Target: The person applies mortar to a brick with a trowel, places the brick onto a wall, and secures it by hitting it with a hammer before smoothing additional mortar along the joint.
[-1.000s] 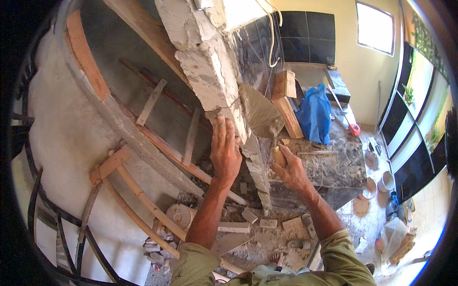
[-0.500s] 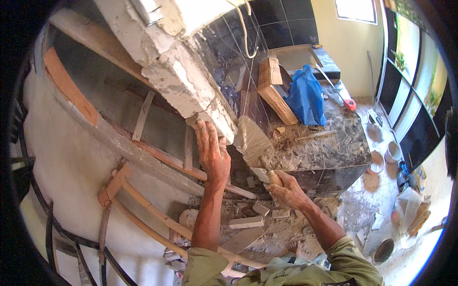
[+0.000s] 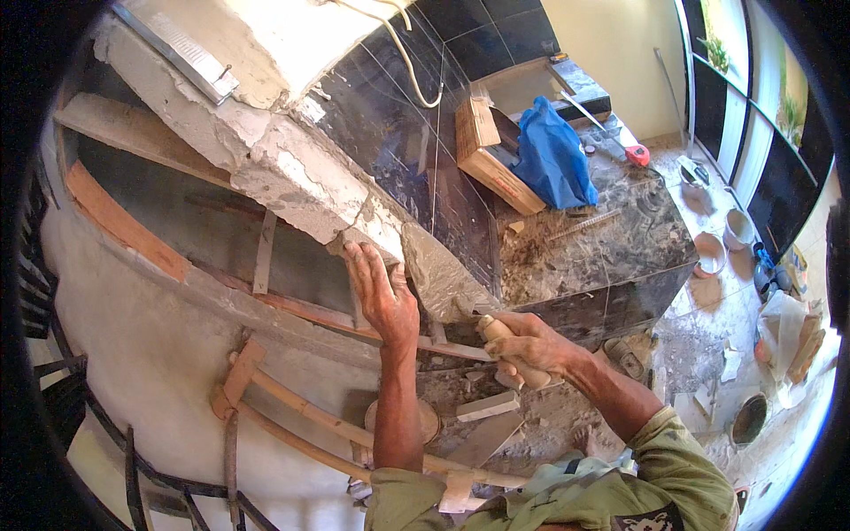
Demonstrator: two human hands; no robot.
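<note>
My left hand (image 3: 387, 301) grips the end of a rough, mortar-covered block ledge (image 3: 292, 173), its fingers along the outer side and its thumb near the end. A pale block (image 3: 374, 241) at that end is partly hidden by the fingers. My right hand (image 3: 531, 345) is closed round the wooden handle of a trowel (image 3: 447, 279). Wet grey mortar coats the blade, which lies close against the end of the ledge, beside my left thumb. Whether the blade touches the block cannot be made out.
On the dusty dark-tiled counter (image 3: 602, 257) are a blue plastic bag (image 3: 555, 155), a wooden box (image 3: 496, 159) and a red-ended tool (image 3: 636, 156). A wooden brace (image 3: 305, 407) stands by the curved wall at left. Rubble and block pieces (image 3: 489, 405) cover the floor below; buckets (image 3: 737, 230) stand at right.
The trowel has come in toward the ledge end, its blade now nearer my left hand and turned more edge-on to the block. My left hand keeps its place on the block. The view has shifted.
</note>
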